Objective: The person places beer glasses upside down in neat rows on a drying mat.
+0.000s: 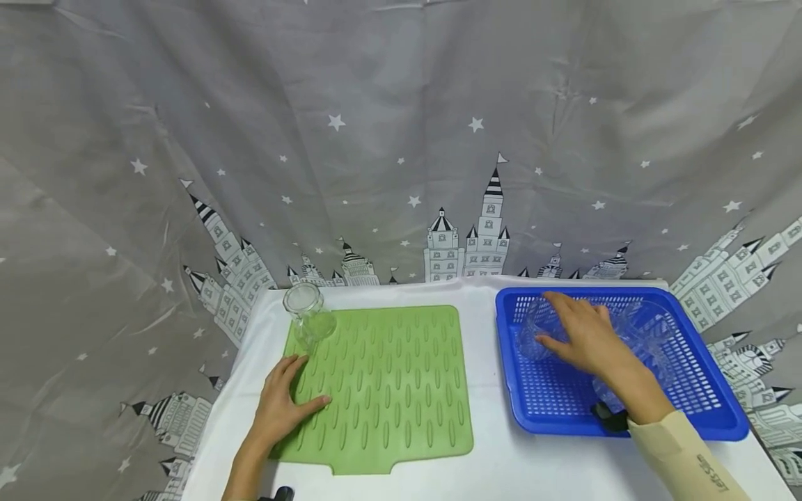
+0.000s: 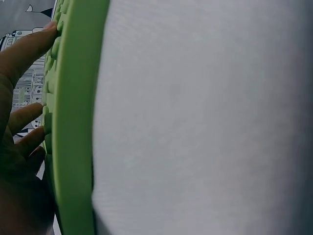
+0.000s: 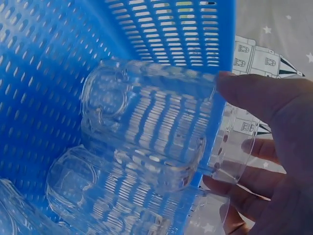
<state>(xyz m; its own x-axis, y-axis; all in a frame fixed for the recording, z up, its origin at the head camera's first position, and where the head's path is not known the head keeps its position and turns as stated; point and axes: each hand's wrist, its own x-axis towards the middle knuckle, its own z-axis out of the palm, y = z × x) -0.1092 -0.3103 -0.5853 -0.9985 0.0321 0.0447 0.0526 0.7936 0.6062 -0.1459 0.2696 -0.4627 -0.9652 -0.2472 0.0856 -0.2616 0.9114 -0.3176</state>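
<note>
My right hand (image 1: 579,334) reaches into the blue plastic basket (image 1: 520,417) and holds a clear drinking glass (image 1: 531,330) at its rim. In the right wrist view the thumb presses one side of the rim of this glass (image 3: 161,117), and the other fingers lie round the far side. More clear glasses (image 1: 651,330) lie close by in the basket, partly hidden by the forearm. My left hand (image 1: 282,403) rests with spread fingers on the left edge of the green ridged mat (image 1: 382,390). Beyond its fingertips a clear glass (image 1: 310,316) stands on the mat's far left corner.
A white cloth (image 1: 485,376) covers the table beneath the mat and basket. Behind them hangs a grey curtain (image 1: 388,174) printed with stars and castles. The basket's raised, slotted walls surround the glasses.
</note>
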